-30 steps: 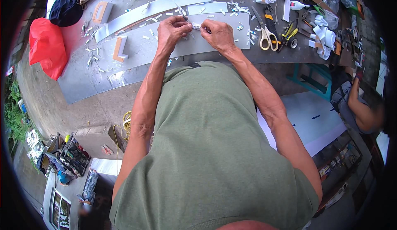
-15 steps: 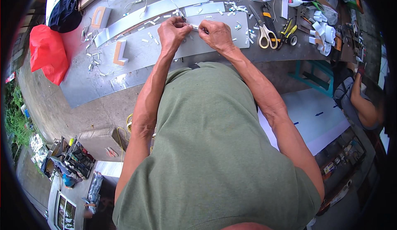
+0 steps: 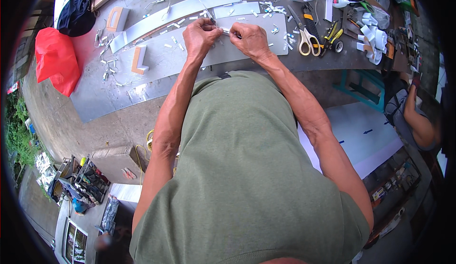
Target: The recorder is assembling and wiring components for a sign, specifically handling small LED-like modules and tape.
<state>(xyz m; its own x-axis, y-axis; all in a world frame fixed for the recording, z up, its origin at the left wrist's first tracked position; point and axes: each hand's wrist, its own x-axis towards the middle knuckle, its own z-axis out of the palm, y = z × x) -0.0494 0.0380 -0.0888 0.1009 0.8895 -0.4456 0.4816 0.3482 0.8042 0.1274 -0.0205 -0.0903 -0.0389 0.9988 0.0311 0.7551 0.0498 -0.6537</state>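
Over the grey metal sheet on the bench, my left hand [image 3: 200, 37] is closed in a pinch where a thin white wire [image 3: 201, 4] runs down to its fingertips. Close beside it, my right hand [image 3: 251, 40] is also pinched, at the end of a small white module [image 3: 225, 30] that lies between the two hands. The fingers partly hide what they grip. Several similar loose white modules [image 3: 273, 8] lie scattered on the sheet to the right. A long pale curved strip [image 3: 175, 13] stretches just beyond my hands.
Orange-handled scissors [image 3: 308, 43], a cutter [image 3: 309, 22] and pliers [image 3: 331, 33] lie to the right. White curled strips [image 3: 373, 38] are farther right. Left are channel-letter-like pieces [image 3: 139, 60] and a red bag [image 3: 57, 61]. A teal stool [image 3: 361, 90] and another person [image 3: 412, 112] are right of me.
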